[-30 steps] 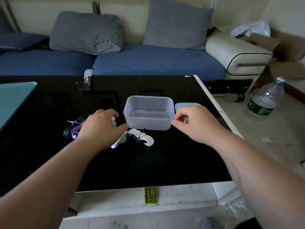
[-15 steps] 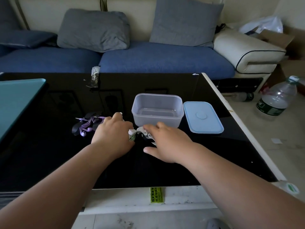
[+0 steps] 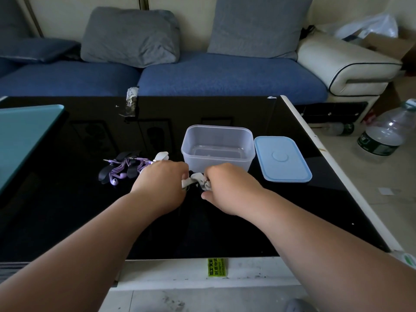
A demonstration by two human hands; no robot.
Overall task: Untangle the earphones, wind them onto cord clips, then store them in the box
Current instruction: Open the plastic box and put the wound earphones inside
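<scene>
Both forearms outstretched, left hand (image 3: 162, 183) and right hand (image 3: 227, 188) knuckles-up, close together, fingers (image 3: 185, 174) curled on a white bundle (image 3: 196, 179).

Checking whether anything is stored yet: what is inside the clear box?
Nothing shows inside the clear box; its floor looks bare. The right hand, gripping the white earphones, hides the foot of its near wall.

Left hand (image 3: 161, 184): mine, bare, with a smooth back and rounded knuckles.
Right hand (image 3: 229, 190): bare as well, here's the broad back, and the thumb tip shows at the near side.
Left forearm (image 3: 90, 244): bare all the way down to the picture's edge, widening as it comes.
Right forearm (image 3: 315, 239): same story, bare to the picture's edge.
</scene>
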